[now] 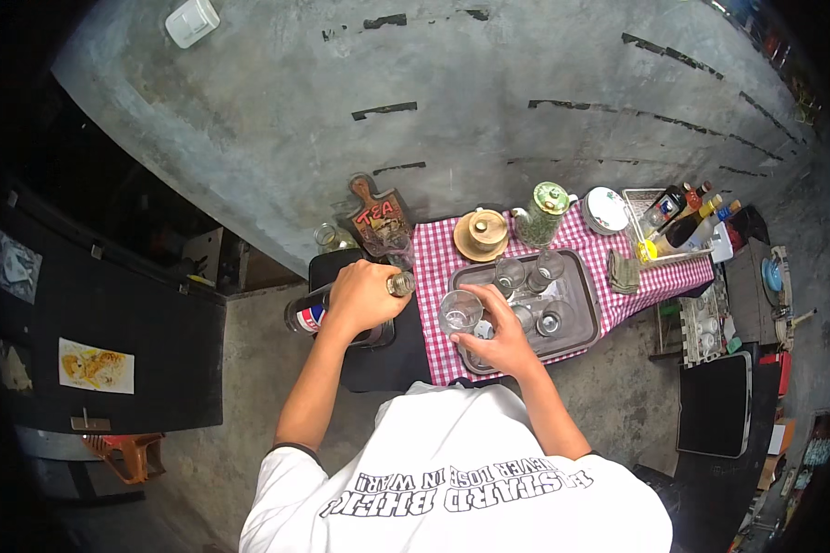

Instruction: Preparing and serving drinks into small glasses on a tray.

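My left hand (368,296) grips a glass bottle (308,311) around its upper part. The bottle has a red, white and blue label, lies tilted with its base to the left, and its mouth points right. My right hand (501,332) holds a clear drinking glass (461,313) by its side, just right of the bottle's mouth; no liquid shows in it. Below and beyond that hand is a dark tray (584,304) with several upturned or upright clear glasses (548,266) on it; which way up they stand I cannot tell. A gap separates bottle and glass.
A red checked cloth (434,249) covers the table. Along the back stand a wooden TEA board (379,218), a lidded cup on a saucer (484,235), a green-lidded jug (543,214), stacked plates (605,211) and a basket (681,257) of bottles. A folded cloth (622,271) lies nearby.
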`<state>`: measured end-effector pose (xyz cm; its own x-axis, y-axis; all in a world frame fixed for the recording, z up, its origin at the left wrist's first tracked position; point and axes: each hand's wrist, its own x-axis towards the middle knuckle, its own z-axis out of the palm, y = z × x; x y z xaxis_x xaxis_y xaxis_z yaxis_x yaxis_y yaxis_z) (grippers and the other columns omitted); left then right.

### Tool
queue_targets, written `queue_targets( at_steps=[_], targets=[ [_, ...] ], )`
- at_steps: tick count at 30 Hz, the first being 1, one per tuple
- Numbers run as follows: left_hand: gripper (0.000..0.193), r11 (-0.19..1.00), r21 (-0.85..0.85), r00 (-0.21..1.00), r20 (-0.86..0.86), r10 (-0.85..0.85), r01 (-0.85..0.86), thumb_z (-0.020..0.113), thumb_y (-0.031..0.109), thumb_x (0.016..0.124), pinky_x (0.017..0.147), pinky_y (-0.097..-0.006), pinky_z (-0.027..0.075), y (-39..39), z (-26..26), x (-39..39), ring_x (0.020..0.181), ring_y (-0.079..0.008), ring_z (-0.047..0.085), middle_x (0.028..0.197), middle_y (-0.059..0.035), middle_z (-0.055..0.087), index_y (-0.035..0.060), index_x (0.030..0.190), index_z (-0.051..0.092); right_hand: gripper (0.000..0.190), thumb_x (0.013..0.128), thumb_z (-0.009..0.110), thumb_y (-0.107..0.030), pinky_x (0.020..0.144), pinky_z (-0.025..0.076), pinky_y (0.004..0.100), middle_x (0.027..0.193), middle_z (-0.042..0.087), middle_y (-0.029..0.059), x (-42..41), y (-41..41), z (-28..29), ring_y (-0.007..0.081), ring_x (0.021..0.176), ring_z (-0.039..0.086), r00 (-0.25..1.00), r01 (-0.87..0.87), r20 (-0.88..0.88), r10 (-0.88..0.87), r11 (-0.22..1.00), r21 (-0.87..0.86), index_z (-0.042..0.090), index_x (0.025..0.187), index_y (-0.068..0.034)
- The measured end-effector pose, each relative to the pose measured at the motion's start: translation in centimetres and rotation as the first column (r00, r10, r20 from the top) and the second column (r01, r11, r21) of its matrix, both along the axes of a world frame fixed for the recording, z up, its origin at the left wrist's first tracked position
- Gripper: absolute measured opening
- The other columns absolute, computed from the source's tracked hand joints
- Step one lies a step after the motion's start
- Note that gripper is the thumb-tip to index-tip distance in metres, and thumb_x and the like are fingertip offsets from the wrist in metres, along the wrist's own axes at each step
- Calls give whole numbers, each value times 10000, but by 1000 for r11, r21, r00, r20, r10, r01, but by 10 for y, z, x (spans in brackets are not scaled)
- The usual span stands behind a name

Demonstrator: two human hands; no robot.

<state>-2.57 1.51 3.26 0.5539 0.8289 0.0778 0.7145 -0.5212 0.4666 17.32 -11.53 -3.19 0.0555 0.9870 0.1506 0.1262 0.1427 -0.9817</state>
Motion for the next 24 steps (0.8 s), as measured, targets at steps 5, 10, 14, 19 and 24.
queue_targets(
  at_steps=[5, 10, 14, 19, 24],
  targets=[
    [210, 1000, -18, 998, -65, -23, 22, 668, 278, 722, 659, -488, 525, -2, -8, 5, 664, -411, 646, 667, -203, 651, 74, 710, 715, 710, 694, 826, -32, 903, 501, 320, 1177, 531, 54, 2, 3, 5, 190, 1099, 560, 989, 6, 145, -10, 1000, 30, 538, 1340, -92],
    [204, 999, -16, 993, -108, -46, 45, 653, 268, 715, 655, -488, 526, -3, -13, 9, 671, -408, 649, 678, -203, 655, 73, 704, 713, 699, 700, 823, -70, 884, 502, 327, 1191, 542, 61, 7, 9, -7, 206, 1096, 567, 983, -13, 185, -1, 997, 76, 537, 1338, -98],
    [196, 998, -28, 993, -105, -54, 51, 648, 260, 710, 659, -485, 530, -5, -18, 13, 684, -401, 656, 692, -201, 663, 80, 723, 725, 677, 717, 801, -80, 882, 503, 330, 1208, 535, 70, 11, 14, -6, 219, 1108, 563, 966, -60, 255, 30, 992, 113, 531, 1337, -92],
    [203, 996, -58, 982, -171, -84, 75, 650, 264, 706, 675, -482, 539, -6, -20, 20, 701, -388, 670, 705, -198, 674, 87, 747, 741, 664, 726, 766, -60, 972, 457, 377, 1191, 534, 128, 13, 21, -12, 300, 1125, 568, 971, -89, 231, 62, 990, 109, 498, 1333, -41],
    [197, 997, -5, 989, -127, -75, 75, 669, 275, 681, 632, -470, 523, -4, -32, 23, 657, -397, 651, 656, -191, 651, 85, 674, 716, 662, 728, 760, -60, 969, 460, 382, 1192, 530, 131, 16, 24, -15, 310, 1127, 566, 965, -101, 251, 72, 990, 101, 493, 1333, -41]
  ],
)
